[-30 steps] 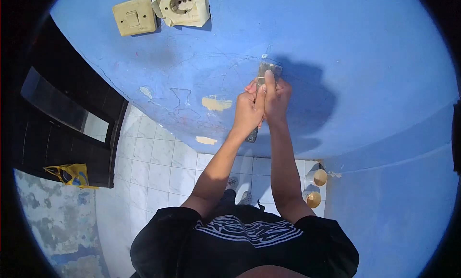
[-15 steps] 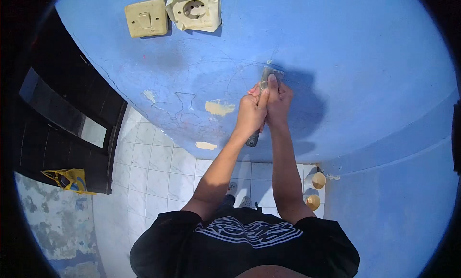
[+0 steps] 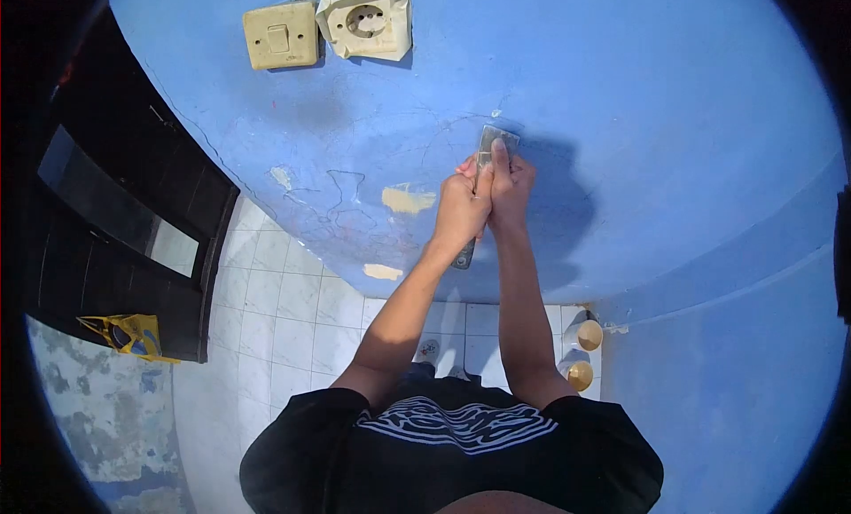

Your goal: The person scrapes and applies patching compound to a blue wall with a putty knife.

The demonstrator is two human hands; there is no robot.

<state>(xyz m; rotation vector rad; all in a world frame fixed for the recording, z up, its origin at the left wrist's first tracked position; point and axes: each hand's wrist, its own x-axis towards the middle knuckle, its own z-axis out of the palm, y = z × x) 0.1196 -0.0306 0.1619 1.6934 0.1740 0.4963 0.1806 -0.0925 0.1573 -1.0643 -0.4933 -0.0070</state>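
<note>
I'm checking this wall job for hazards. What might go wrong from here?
The scraper is pressed on the blue wall by both hands, the right hand with a finger far up the blade; a slip might scrape knuckles. The paint around it is cracked with bare patches, so the blade may gouge. The socket hangs crooked; scraping toward it looks unwise.

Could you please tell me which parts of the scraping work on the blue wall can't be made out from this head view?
- Scraper handle middle: hidden under the left hand and right hand.
- Blade edge against the blue wall: too small to tell how it touches.
- Two cups on the floor: too small to see their contents.
- Person's feet: mostly hidden behind the black shirt.
</note>
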